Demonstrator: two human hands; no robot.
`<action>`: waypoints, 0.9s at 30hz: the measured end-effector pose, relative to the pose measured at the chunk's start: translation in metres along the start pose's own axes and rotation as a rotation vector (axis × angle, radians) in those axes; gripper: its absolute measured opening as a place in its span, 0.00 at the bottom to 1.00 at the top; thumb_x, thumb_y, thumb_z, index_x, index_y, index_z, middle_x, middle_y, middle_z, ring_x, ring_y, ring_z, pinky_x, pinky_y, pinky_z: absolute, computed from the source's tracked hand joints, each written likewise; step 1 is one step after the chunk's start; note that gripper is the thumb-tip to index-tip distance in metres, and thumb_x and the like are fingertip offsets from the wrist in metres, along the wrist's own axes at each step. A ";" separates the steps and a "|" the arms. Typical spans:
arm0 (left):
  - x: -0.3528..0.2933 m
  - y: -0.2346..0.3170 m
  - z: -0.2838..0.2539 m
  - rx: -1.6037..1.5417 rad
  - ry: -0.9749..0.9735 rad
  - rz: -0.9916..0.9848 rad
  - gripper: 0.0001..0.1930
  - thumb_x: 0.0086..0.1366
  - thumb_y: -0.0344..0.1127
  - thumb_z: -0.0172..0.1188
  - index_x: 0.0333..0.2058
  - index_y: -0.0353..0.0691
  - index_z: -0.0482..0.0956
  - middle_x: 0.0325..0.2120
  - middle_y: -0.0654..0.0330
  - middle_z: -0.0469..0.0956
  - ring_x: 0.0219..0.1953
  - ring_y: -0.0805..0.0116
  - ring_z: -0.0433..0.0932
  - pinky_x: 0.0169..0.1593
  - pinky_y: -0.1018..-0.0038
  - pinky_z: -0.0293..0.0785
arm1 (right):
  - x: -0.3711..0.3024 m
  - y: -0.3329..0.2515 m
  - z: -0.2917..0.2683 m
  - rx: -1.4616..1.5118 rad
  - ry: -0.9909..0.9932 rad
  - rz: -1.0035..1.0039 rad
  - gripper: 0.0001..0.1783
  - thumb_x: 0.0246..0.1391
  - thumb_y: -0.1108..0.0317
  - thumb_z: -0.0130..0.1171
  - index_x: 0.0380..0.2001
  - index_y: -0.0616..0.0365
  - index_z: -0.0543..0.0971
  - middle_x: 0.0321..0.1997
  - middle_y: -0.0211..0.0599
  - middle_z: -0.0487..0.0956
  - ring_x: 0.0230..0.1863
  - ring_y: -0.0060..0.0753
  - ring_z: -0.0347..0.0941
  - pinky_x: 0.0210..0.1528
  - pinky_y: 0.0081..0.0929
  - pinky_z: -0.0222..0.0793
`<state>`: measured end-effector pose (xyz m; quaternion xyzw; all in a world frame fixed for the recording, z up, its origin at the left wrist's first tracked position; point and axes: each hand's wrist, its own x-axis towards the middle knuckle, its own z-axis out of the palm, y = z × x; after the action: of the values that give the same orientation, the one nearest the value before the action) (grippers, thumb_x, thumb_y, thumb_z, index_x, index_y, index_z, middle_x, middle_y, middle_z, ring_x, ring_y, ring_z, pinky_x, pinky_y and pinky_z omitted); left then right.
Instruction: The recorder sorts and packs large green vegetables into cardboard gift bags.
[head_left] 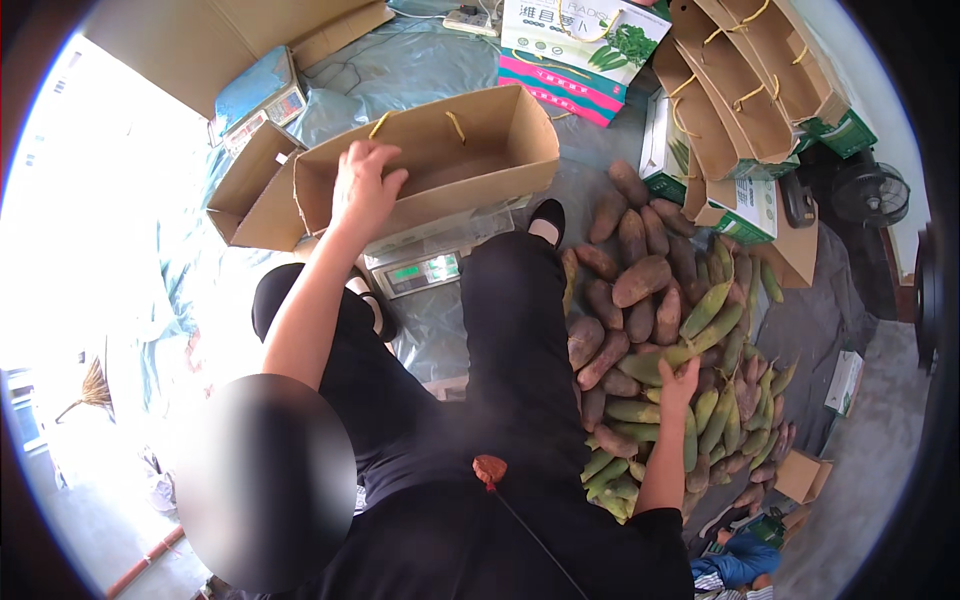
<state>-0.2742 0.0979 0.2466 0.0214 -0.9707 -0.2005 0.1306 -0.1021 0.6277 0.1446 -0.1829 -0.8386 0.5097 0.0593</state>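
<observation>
My left hand is over the left end of a long open cardboard box, its fingers apart and nothing in them. That box has yellow cord handles and rests on a digital scale with a lit green display. To the right, my right hand grips a green radish on top of a big pile. Several other green radishes lie around it, mixed with reddish-brown sweet potatoes. From this view I cannot see the bottom of the box fully.
A second open box stands against the left end of the first. At the back are a blue-topped scale and a white and pink carton. Open boxes crowd the back right, near a black fan. Another person is at the lower right.
</observation>
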 end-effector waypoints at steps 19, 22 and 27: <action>0.001 -0.006 -0.015 -0.037 -0.399 0.164 0.21 0.55 0.36 0.59 0.49 0.43 0.73 0.53 0.55 0.68 0.60 0.53 0.60 0.61 0.61 0.56 | 0.104 -0.307 0.147 0.744 -0.290 -0.537 0.21 0.47 0.82 0.58 0.46 0.63 0.68 0.46 0.37 0.72 0.47 0.27 0.69 0.51 0.26 0.66; -0.021 0.006 -0.020 -0.191 -0.547 0.044 0.23 0.54 0.35 0.60 0.51 0.43 0.72 0.54 0.53 0.66 0.58 0.53 0.62 0.60 0.64 0.59 | 0.118 -0.320 0.190 0.645 -0.435 -0.668 0.19 0.47 0.80 0.59 0.43 0.60 0.70 0.42 0.34 0.74 0.43 0.25 0.71 0.46 0.24 0.69; -0.034 0.000 -0.004 0.047 -0.476 0.030 0.22 0.51 0.29 0.57 0.48 0.44 0.72 0.38 0.52 0.77 0.41 0.52 0.75 0.46 0.62 0.71 | 0.117 -0.332 0.265 0.169 -0.445 -0.953 0.21 0.38 0.68 0.64 0.40 0.57 0.74 0.38 0.42 0.76 0.42 0.44 0.73 0.44 0.33 0.68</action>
<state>-0.2398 0.0994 0.2418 -0.0380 -0.9787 -0.1753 -0.0996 -0.3679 0.3126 0.3002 0.3363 -0.7769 0.5187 0.1194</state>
